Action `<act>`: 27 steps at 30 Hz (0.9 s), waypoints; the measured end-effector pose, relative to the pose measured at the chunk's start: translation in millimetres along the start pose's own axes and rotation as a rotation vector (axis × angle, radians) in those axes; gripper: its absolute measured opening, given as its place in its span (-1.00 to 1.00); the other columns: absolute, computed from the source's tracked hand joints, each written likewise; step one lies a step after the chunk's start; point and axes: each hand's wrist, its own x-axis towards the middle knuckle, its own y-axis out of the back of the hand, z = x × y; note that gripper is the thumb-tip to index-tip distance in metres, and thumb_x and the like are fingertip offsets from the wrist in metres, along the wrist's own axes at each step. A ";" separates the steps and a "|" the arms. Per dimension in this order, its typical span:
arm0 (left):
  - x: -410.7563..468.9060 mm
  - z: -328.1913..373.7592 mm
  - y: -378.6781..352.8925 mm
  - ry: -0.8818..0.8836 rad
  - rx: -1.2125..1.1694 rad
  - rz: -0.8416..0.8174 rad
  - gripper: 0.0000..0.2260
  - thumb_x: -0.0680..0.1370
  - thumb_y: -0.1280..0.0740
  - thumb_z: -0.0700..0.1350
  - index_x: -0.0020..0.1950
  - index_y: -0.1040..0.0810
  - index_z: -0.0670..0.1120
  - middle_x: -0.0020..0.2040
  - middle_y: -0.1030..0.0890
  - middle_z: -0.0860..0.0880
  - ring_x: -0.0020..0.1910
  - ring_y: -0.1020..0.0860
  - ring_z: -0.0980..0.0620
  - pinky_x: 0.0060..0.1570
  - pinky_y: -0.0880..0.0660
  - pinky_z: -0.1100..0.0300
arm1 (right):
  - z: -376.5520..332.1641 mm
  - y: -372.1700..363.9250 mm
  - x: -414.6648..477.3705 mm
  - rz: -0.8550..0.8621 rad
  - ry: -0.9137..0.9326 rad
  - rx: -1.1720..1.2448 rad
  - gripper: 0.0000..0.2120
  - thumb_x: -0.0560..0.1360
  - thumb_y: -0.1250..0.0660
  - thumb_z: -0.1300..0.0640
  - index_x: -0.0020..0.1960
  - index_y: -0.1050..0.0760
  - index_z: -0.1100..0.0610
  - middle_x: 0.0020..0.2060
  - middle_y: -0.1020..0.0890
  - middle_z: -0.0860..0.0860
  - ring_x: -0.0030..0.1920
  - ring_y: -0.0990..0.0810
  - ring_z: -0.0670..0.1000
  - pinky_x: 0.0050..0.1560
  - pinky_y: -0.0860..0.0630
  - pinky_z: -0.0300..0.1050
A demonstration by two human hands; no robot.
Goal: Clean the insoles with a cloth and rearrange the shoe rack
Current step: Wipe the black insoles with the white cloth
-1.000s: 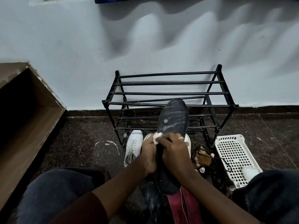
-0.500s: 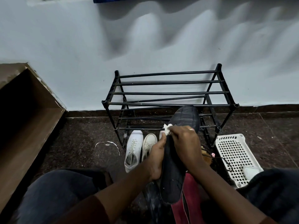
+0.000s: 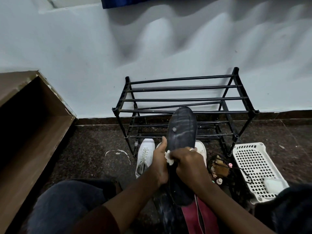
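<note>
A dark insole [image 3: 182, 130] with pale streaks stands nearly upright in front of me, its toe end up. My left hand [image 3: 159, 163] grips its left edge around the middle. My right hand [image 3: 187, 163] presses a small white cloth [image 3: 168, 157] against the insole's face at mid-length. Behind it stands a black metal shoe rack [image 3: 184, 99] with bare bars, set against the wall. A pair of white sneakers [image 3: 145, 155] lies on the floor at the rack's foot, partly hidden by my hands.
A white perforated plastic basket [image 3: 255, 168] lies on the floor at right, with small bottles and a tangle of dark cord [image 3: 221, 171] beside it. A brown wooden cabinet [image 3: 28, 125] lies open at left. A red shoe or insole [image 3: 199, 217] sits under my wrists.
My right hand with the cloth has slid down the insole from near its toe end to mid-length, leaving the upper part uncovered. The left hand keeps its grip.
</note>
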 end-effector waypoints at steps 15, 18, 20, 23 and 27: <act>-1.8 -9.6 -5.0 0.097 0.023 -0.028 -0.59 0.55 -0.13 0.07 -0.03 -0.67 -0.18 -0.13 -0.67 -0.16 -0.17 -0.65 -0.08 -0.08 -0.52 0.12 | 24.5 8.7 14.3 0.022 0.021 0.025 -0.90 0.39 -0.26 0.25 -0.27 -0.51 0.17 -0.34 -0.60 0.04 -0.33 -0.58 0.06 -0.35 -0.35 -0.16; -1.0 -5.8 -1.3 0.069 -0.013 -0.024 -0.61 0.50 -0.14 0.00 -0.16 -0.70 -0.20 -0.21 -0.67 -0.15 -0.26 -0.66 -0.06 -0.12 -0.47 0.11 | 21.5 8.3 12.1 0.016 0.088 0.082 -0.81 0.42 -0.17 0.22 -0.25 -0.55 0.17 -0.31 -0.62 0.04 -0.29 -0.60 0.07 -0.31 -0.40 -0.16; 1.1 -2.6 3.4 0.075 -0.065 0.001 -0.54 0.57 -0.11 0.04 -0.16 -0.69 -0.22 -0.19 -0.67 -0.16 -0.23 -0.66 -0.07 -0.05 -0.47 0.08 | 16.8 7.4 9.7 0.041 0.186 0.101 -0.74 0.37 -0.13 0.20 -0.23 -0.60 0.19 -0.28 -0.66 0.06 -0.26 -0.64 0.06 -0.27 -0.48 -0.14; 3.7 0.0 10.2 0.096 -0.077 0.058 -0.42 0.59 -0.08 0.18 -0.09 -0.66 -0.26 -0.14 -0.66 -0.18 -0.18 -0.66 -0.08 0.01 -0.49 0.09 | 9.7 2.5 3.3 0.023 0.292 0.081 -0.78 0.27 -0.22 0.35 -0.22 -0.62 0.24 -0.25 -0.68 0.10 -0.26 -0.66 0.08 -0.32 -0.55 -0.12; 0.3 -2.7 2.8 0.109 0.001 0.017 -0.47 0.61 -0.08 0.13 -0.17 -0.70 -0.19 -0.18 -0.68 -0.13 -0.21 -0.67 -0.02 -0.16 -0.57 0.19 | 18.4 1.0 8.1 -0.001 0.221 0.030 -0.73 0.37 -0.14 0.23 -0.17 -0.62 0.20 -0.19 -0.68 0.10 -0.20 -0.67 0.09 -0.34 -0.57 -0.14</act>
